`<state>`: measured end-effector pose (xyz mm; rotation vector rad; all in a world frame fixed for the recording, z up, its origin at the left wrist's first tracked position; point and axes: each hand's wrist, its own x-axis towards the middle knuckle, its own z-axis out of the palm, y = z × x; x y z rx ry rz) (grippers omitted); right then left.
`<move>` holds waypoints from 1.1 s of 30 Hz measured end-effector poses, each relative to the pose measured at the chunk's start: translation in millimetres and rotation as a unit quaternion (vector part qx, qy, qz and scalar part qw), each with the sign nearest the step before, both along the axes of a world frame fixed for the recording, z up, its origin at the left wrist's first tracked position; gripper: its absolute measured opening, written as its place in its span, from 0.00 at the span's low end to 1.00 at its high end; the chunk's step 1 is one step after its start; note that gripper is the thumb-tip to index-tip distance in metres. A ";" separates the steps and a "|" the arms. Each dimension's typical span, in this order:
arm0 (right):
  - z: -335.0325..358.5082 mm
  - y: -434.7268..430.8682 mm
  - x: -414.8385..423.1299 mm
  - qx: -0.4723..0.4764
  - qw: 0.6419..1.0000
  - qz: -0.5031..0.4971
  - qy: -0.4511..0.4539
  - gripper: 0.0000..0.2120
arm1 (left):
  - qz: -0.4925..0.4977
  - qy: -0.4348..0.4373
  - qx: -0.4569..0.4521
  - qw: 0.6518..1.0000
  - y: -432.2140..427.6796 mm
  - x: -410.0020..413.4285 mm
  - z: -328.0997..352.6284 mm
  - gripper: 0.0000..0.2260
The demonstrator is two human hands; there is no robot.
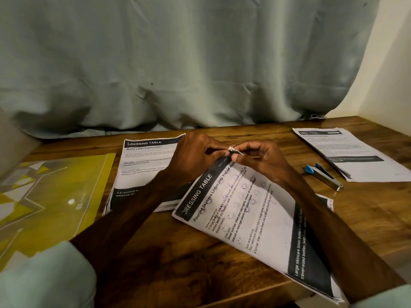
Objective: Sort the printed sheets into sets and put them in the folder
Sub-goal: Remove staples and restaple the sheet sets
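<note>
A tilted set of printed sheets [255, 221] headed "Dressing Table" lies in front of me on the wooden table. My left hand [195, 156] and my right hand [262, 158] meet at its far top corner, where the fingertips of both pinch the paper and a small shiny metal clip [232, 149]. A second "Dressing Table" set [142, 165] lies flat behind my left forearm, partly covered by it. A third stack of sheets [353, 152] rests at the far right. The yellow patterned plastic folder [51, 196] lies at the left.
A stapler [324, 175] with a blue end lies between the middle set and the right stack. A grey-green curtain [178, 63] hangs along the back edge of the table [189, 252]. A pale wall closes the right side.
</note>
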<state>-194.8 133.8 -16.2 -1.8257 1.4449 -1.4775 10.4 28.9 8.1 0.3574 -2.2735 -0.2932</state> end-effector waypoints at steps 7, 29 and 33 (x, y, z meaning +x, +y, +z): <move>-0.8 -1.2 1.3 -0.029 0.999 -0.013 0.009 0.11 | 0.005 0.010 0.020 1.000 2.0 -1.0 -0.2 0.09; -1.3 -1.7 0.2 -0.035 0.999 -0.027 0.030 0.10 | -0.012 0.006 0.123 0.992 4.3 0.4 4.0 0.05; -0.6 -1.2 1.6 -0.029 0.999 -0.020 0.025 0.09 | -0.023 0.018 0.157 0.987 4.8 0.6 5.6 0.05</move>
